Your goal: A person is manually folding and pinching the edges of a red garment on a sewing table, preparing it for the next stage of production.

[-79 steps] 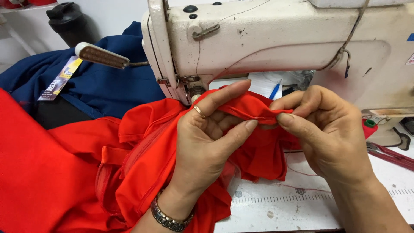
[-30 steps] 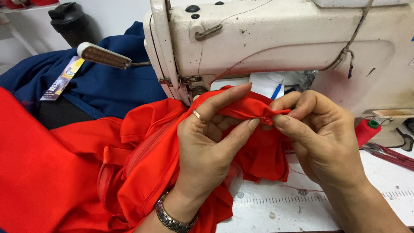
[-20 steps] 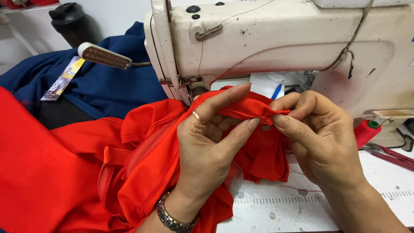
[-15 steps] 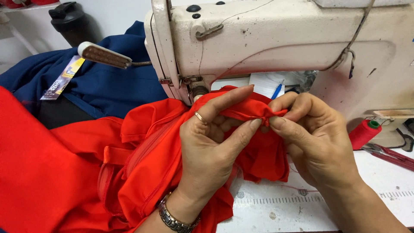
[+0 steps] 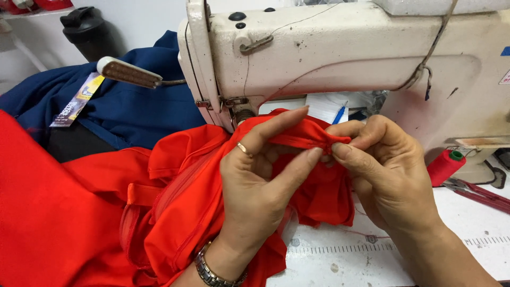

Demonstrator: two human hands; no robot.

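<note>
Red cloth (image 5: 180, 212) lies bunched on the white surface (image 5: 329, 255), right in front of the sewing machine (image 5: 340, 58). The left hand (image 5: 260, 186) and the right hand (image 5: 388, 175) both pinch a folded edge of it, fingers (image 5: 289, 170) closed tight on the fold. A red thread spool (image 5: 445, 166) lies near the right hand. Blue cloth (image 5: 133, 106) sits behind, with a black bottle (image 5: 87, 32) farther back.

Two hands (image 5: 255, 186), one sewing machine (image 5: 340, 58)

White wall (image 5: 149, 16) behind; white worktable (image 5: 340, 266) with printed ruler scale; even, bright light.
</note>
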